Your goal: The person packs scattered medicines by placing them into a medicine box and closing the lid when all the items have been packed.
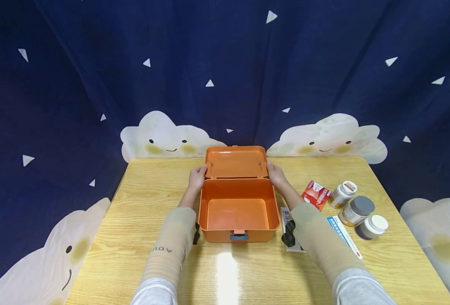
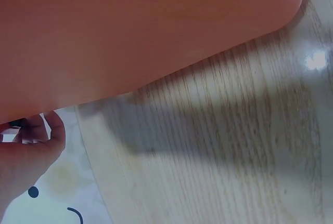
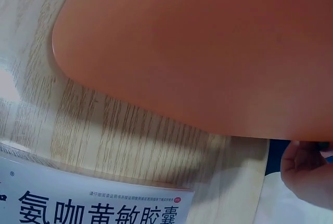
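An orange plastic case (image 1: pixel 239 212) stands on the table with its lid (image 1: pixel 235 163) raised and leaning back. Its inside is bare, and a grey-blue latch (image 1: pixel 239 237) sits at the front. My left hand (image 1: pixel 197 178) grips the lid's left edge near the hinge, and my right hand (image 1: pixel 277 175) holds the right edge. The wrist views show curled fingers of the left hand (image 2: pixel 39 143) and the right hand (image 3: pixel 309 169) beyond the case's side walls. Some fingertips are hidden behind the lid.
To the right lie a red box (image 1: pixel 316 195), a white-and-blue box (image 1: pixel 344 236) and a white medicine box (image 3: pixel 99 198) under my right forearm. Three jars stand beyond: a white-capped one (image 1: pixel 343 194), a grey-lidded one (image 1: pixel 356 210) and another white-lidded one (image 1: pixel 371 227). A dark curtain (image 1: pixel 209 51) hangs behind.
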`<action>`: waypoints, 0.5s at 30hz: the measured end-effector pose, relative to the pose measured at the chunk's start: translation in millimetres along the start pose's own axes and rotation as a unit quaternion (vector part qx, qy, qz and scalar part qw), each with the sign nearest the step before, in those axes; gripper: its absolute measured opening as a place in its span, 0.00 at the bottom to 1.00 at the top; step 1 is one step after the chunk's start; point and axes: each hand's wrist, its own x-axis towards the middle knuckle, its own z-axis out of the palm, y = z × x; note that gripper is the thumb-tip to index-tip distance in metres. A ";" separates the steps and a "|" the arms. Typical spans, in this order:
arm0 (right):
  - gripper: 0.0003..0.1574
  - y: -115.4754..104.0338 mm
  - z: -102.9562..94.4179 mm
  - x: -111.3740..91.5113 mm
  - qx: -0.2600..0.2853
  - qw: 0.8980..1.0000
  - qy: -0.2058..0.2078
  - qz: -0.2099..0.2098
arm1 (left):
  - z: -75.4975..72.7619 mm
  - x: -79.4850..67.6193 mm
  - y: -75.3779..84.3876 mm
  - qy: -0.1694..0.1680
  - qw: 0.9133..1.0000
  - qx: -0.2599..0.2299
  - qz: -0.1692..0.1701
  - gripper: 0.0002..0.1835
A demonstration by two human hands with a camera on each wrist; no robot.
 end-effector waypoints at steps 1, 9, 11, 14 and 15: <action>0.42 -0.4 -1.2 -0.7 0.004 1.000 -0.014 0.009 | -0.6 -0.3 0.3 -0.005 1.000 -0.001 -0.014 0.27; 0.39 16.3 -4.9 7.5 0.034 0.999 -0.033 0.008 | -3.3 6.6 -15.4 -0.017 1.000 -0.002 -0.023 0.27; 0.39 13.5 -3.9 5.6 0.039 0.998 -0.039 0.039 | -3.4 1.6 -9.9 -0.027 0.998 -0.005 -0.049 0.29; 0.41 -4.0 -4.6 -11.8 0.063 0.995 -0.060 0.046 | -4.0 5.5 -17.4 -0.041 0.997 -0.007 -0.064 0.33; 0.43 -21.0 -3.8 -24.9 0.061 0.994 -0.064 0.064 | -3.2 10.2 -22.3 -0.039 0.996 0.001 -0.084 0.35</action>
